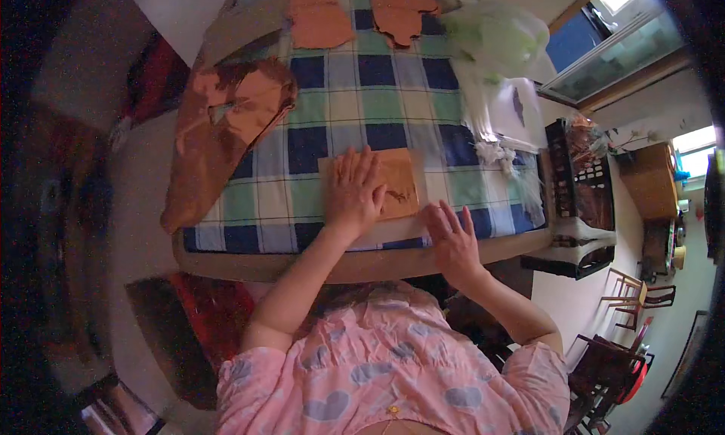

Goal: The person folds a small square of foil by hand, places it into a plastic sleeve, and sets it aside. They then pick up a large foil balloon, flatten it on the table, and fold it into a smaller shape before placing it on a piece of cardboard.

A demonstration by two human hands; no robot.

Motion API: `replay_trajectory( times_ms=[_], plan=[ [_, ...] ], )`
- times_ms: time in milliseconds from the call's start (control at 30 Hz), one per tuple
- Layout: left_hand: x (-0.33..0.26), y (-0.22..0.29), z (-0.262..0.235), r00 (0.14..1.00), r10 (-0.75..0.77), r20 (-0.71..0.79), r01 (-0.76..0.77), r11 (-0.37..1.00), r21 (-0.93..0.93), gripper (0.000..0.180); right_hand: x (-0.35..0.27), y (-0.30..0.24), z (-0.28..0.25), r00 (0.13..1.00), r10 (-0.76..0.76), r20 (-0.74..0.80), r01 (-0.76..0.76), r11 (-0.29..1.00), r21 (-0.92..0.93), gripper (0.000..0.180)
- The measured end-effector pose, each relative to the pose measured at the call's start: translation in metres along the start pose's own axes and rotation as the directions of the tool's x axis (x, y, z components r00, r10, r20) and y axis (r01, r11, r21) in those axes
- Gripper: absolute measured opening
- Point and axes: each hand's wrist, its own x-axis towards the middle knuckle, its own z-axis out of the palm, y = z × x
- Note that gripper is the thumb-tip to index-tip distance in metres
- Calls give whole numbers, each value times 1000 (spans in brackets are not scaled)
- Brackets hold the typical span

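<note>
A flat, square orange-brown piece (400, 180) with a small dark mark lies near the table's front edge. It appears to sit inside a clear plastic sleeve (385, 232), whose margin shows around it. My left hand (355, 189) rests flat on its left part, fingers stretched forward and thumb out to the side. At the sleeve's near right corner is my right hand (453, 242), its fingers apart and its fingertips at the plastic edge. Whether those fingertips pinch any plastic is too small to tell.
A checked cloth (366, 106) covers the table. Shiny brown sheeting (226, 133) lies at the left, with orange-brown pieces (321, 20) at the far side. Clear plastic bags (502, 46) are heaped at the far right. A black crate (578, 186) stands beyond the right edge.
</note>
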Motion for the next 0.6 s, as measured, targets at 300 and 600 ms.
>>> replay_trajectory(
  times_ms=[300,600],
  plan=[
    [-1,2,9,1000,13,-16,-14,999,-33,60,42,21,28,906,412,98,-392,729,561,20],
    [1,-3,9,998,18,-60,-23,995,-98,60,-5,91,28,731,479,486,-422,-242,874,12]
  ],
)
